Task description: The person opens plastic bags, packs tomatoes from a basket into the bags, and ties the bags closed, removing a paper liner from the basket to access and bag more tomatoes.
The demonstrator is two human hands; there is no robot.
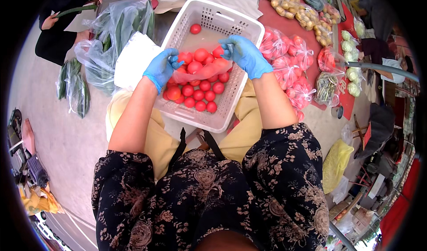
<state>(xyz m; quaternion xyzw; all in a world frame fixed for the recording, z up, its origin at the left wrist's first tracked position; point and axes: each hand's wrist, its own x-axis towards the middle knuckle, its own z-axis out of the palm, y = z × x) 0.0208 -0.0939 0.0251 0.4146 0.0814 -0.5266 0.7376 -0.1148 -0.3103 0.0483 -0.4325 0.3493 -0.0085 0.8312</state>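
A white perforated plastic crate (pixel 213 124) lies tilted before me, with many loose tomatoes (pixel 199 95) in its near part and one at the far left corner. Over them, a thin clear plastic bag (pixel 203 71) of tomatoes hangs between my hands. My left hand (pixel 162 66), in a blue glove, pinches the bag's left edge. On the opposite side, my right hand (pixel 245 55), gloved alike, holds the bag's right edge beside a tomato. A stack of white plastic bags (pixel 135 62) rests left of the crate, close to my left wrist.
Bagged cucumbers (pixel 125 20) stand at left, near a person's hand (pixel 50 20) holding a cucumber. Knotted bags of tomatoes (pixel 287 70) lie right of the crate on a red mat (pixel 267 15). Farther off are bagged potatoes (pixel 285 4), cabbages (pixel 352 74) and a metal cup (pixel 337 112).
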